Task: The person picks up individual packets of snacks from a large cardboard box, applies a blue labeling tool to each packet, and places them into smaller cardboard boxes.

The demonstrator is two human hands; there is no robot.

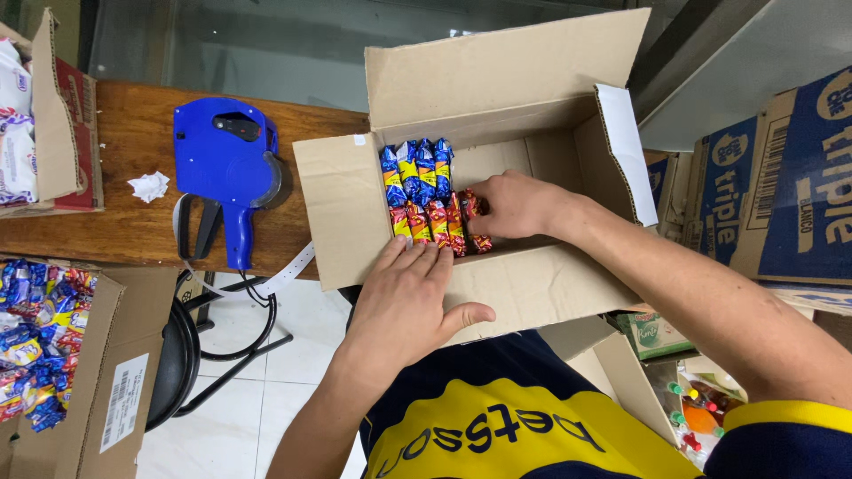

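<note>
While the left hand (pixel 404 306) rests flat and empty on the near flap of the open brown cardboard box (pixel 532 288), the right hand (pixel 515 206) grasps a red-and-blue wrapped snack packet (pixel 473 213) beside the standing row inside, so seating it upright seems next.

Brown cardboard box (pixel 497 89), blue-yellow-red striped snack packets (pixel 424 191), solid blue price-label gun (pixel 226 160), reddish-brown wooden table (pixel 115 133), navy-and-yellow shirt (pixel 497 426), white crumpled paper (pixel 149 186).

Blue price-label gun (pixel 229 168), crumpled paper (pixel 149 186)
</note>
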